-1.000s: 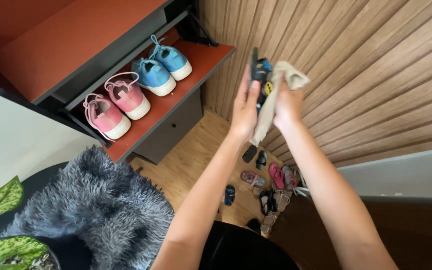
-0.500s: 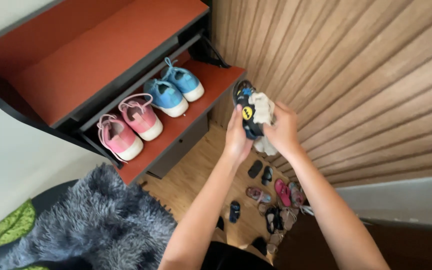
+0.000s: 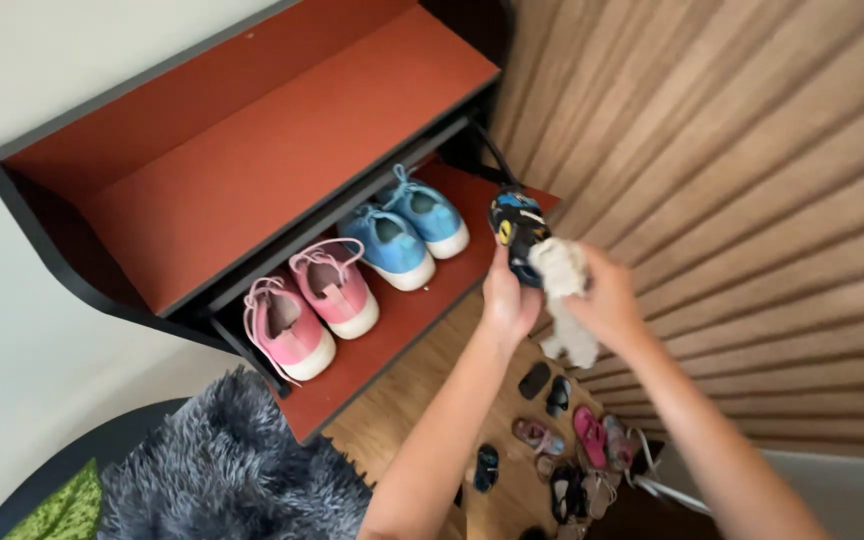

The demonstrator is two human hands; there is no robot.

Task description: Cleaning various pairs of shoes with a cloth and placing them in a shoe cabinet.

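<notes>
My left hand [image 3: 508, 298] grips a small dark shoe [image 3: 516, 226] with yellow and white marks, held up in front of the right end of the shoe rack. My right hand [image 3: 607, 300] presses a crumpled pale cloth [image 3: 564, 283] against the shoe's side. On the rack's open red shelf [image 3: 397, 325] sit a pair of blue sneakers [image 3: 407, 230] and, to their left, a pair of pink sneakers [image 3: 307, 310].
Several small shoes and sandals [image 3: 562, 450] lie scattered on the wooden floor below my arms. A slatted wooden wall [image 3: 752, 170] rises on the right. A grey fluffy cushion [image 3: 222, 470] is at the bottom left, with a green leaf [image 3: 57, 505] beside it.
Both hands with the shoe and cloth have come lower and closer to the rack's right end. The cloth, hanging loose before, is now bunched against the shoe.
</notes>
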